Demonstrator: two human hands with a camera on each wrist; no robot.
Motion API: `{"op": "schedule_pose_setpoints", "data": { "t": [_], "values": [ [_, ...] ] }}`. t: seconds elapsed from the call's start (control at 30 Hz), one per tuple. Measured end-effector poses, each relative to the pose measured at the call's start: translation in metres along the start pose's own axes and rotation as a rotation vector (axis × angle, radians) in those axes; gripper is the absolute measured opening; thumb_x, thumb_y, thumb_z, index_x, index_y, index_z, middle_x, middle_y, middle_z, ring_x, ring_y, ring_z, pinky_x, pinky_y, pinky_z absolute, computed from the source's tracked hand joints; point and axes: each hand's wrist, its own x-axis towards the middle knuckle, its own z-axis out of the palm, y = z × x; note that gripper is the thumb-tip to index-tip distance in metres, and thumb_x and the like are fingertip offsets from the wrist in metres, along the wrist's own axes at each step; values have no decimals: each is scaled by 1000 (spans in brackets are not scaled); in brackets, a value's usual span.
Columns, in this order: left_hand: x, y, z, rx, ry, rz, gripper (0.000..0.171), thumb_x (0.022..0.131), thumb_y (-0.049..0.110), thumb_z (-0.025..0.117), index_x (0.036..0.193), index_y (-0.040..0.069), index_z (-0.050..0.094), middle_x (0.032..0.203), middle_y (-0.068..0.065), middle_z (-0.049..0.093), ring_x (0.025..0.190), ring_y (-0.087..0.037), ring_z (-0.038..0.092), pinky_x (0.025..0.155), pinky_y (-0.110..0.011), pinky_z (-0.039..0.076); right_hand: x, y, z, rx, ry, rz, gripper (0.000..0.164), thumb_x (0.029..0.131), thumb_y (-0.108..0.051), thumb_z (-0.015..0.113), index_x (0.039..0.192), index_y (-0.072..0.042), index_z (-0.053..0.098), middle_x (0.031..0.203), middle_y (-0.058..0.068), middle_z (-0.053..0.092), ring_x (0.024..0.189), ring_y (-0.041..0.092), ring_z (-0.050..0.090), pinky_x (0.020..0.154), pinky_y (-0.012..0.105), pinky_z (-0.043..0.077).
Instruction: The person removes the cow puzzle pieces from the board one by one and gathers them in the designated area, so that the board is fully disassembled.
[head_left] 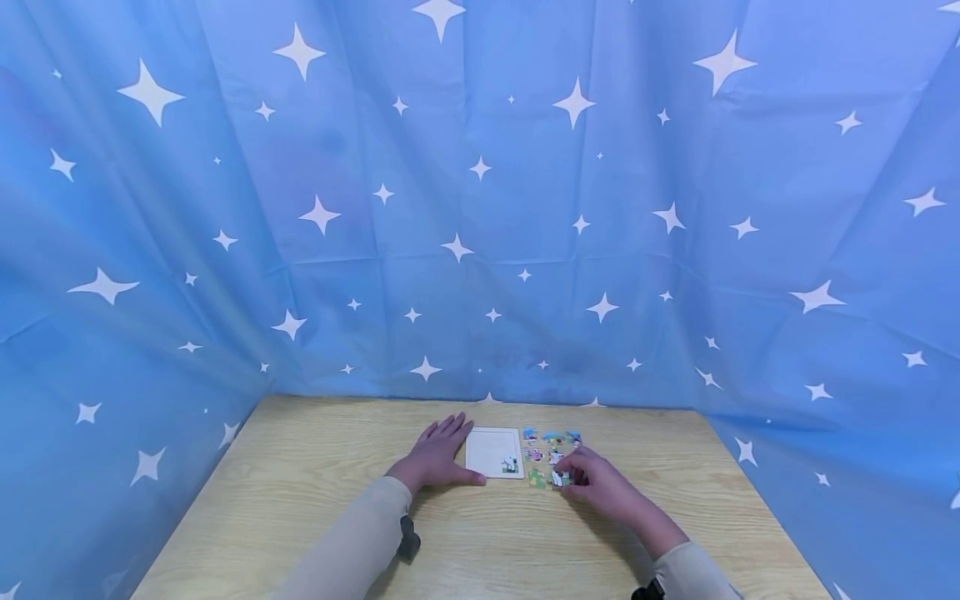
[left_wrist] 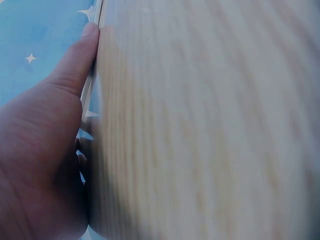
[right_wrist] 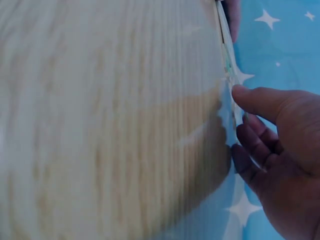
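A cream square puzzle board lies on the table, with one picture piece in its lower right corner. My left hand rests at the board's left side, fingers stretched forward and thumb along the near edge. In the left wrist view the thumb lies straight against the board's edge. To the right of the board lie several loose puzzle pieces in rough rows. My right hand has thumb and curled fingers on a near piece, partly hidden by the fingertips. The right wrist view shows the thumb and fingers low at the tabletop.
The pale wooden table reaches back to a blue curtain with white stars, which also hangs along both sides. Dark bands sit at both sleeve cuffs.
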Motion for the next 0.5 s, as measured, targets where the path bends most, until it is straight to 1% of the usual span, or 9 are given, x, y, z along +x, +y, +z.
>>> {"op": "schedule_pose_setpoints", "data": {
  "t": [0.07,0.17,0.23,0.33,0.37,0.5],
  "values": [
    [0,2,-2,-8,-9,-10,122,86,83,76,175,11,33,184,-14,22,170,-35,17,136,-59,13,0,0,0,-4,-10,4,29,98,-5,83,126,-4,77,106,6,60,91,20,56,74,28,51],
    [1,-1,1,6,-7,-9,121,87,84,73,175,12,33,184,-13,21,170,-34,18,136,-57,13,1,2,1,-12,-17,6,27,99,-6,82,126,-5,77,107,5,61,92,20,56,74,29,51],
    [-1,3,-3,-14,-11,-15,122,86,82,76,175,10,34,183,-14,22,170,-35,18,137,-58,12,1,3,1,-16,-21,8,27,100,-7,82,126,-6,77,108,4,61,92,20,56,75,29,51],
    [-1,1,-1,6,-4,-12,122,87,85,73,175,12,32,184,-14,22,170,-35,18,136,-57,13,2,3,1,-21,-24,18,27,100,-7,82,126,-7,78,109,4,62,94,21,57,76,29,52],
    [-2,5,-4,3,-9,-20,122,86,83,75,175,11,32,184,-14,21,170,-36,18,136,-58,13,2,4,1,-24,-25,22,27,100,-7,82,126,-7,78,109,4,62,94,21,57,76,29,52],
    [-3,9,-7,19,-25,-38,120,88,80,76,176,11,31,184,-14,20,170,-35,17,137,-56,12,3,5,2,-34,-29,40,27,100,-8,82,127,-9,78,109,2,62,94,20,57,76,30,51]
  ]
}}
